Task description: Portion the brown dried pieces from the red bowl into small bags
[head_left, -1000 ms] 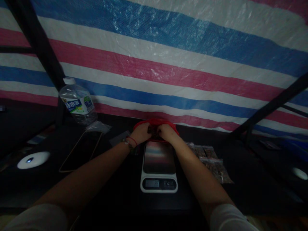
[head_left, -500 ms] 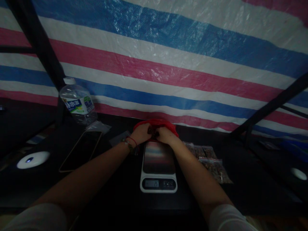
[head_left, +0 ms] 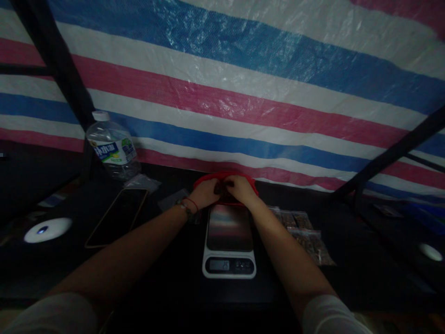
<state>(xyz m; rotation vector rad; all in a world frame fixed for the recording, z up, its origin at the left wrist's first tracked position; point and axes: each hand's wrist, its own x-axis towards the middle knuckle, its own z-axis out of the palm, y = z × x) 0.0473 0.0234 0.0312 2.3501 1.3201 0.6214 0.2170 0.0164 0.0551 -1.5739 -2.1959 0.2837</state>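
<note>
Both hands are inside the mouth of a red bag [head_left: 251, 182] behind the scale. My left hand [head_left: 208, 191], with a red string and a beaded bracelet at the wrist, curls its fingers over dark brown contents [head_left: 226, 195]. My right hand [head_left: 240, 188] meets it from the other side, fingers bent down into the same dark stuff. What the fingertips grip, if anything, is too dark and small to make out. In front of the bag lies a white kitchen scale [head_left: 229, 241] with a bare metal plate, its display showing what looks like 26.
Right of the scale lie several filled zip bags [head_left: 309, 243]. Clear plastic bags [head_left: 174, 199] lie on the left, near a phone [head_left: 118, 218], a white mouse-like device [head_left: 48, 230] and a large clear bottle [head_left: 113, 148]. A striped tarp [head_left: 243, 102] hangs behind the black table.
My right hand has shifted slightly up within the red bag, its fingers bending differently. My left hand has barely moved. The scale and the filled bags stay put.
</note>
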